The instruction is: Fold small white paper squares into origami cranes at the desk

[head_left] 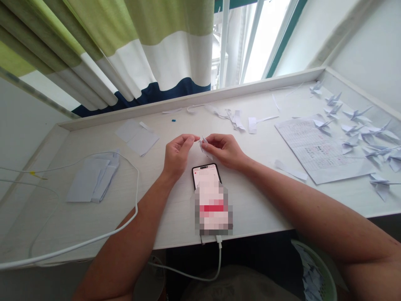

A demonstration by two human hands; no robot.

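Two bare forearms (131,238) are flanking one black-edged rectangular phone (213,200), lower centre. Mid-frame, the right hand (227,152) is pinching one small folded white paper (205,153); the left hand (177,156) is meeting its edge, grip unclear. An uneven tug is probably risking a tear. At least ten white paper cranes (355,114) are lying right.

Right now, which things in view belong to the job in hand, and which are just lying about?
Likely part of it:
folded paper piece in the right hand
folded paper figures
paper stack

Seemingly just lying about:
phone
small blue bit
marked sheet
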